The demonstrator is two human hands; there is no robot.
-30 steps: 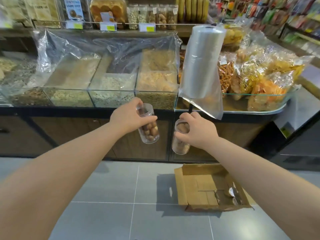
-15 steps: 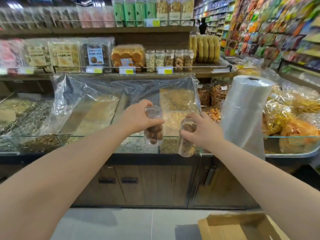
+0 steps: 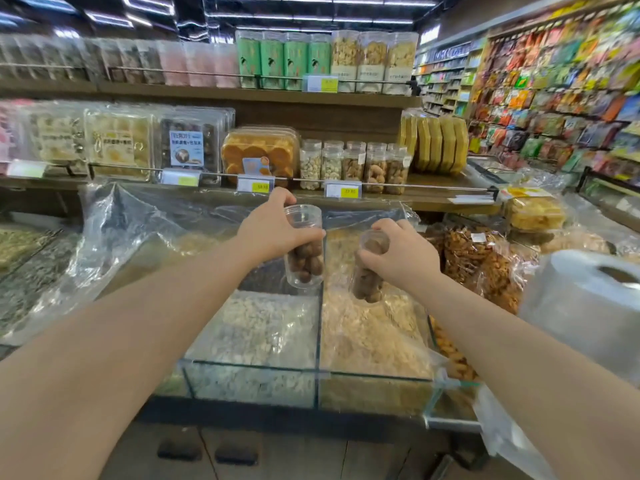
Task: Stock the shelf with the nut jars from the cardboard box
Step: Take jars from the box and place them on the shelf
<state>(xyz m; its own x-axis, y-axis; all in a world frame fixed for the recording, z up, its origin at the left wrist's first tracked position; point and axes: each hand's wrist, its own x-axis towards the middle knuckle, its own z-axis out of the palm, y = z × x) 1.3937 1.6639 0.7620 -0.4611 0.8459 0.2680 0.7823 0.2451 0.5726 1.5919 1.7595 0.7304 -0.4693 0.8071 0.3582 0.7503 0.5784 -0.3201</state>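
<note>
- left hand [image 3: 268,232] is wrapped round a clear jar of brown nuts [image 3: 304,252], held upright above the glass bulk bins [image 3: 311,375].
- right hand [image 3: 403,252] is closed round a second nut jar [image 3: 369,271], tilted a little, just right of the first and apart from it.
- beyond the bins, a row of shelved nut jars [image 3: 353,166] stands on the wooden shelf [image 3: 433,199].
- a plastic bag roll [image 3: 581,299] sits right of the bins.
</note>
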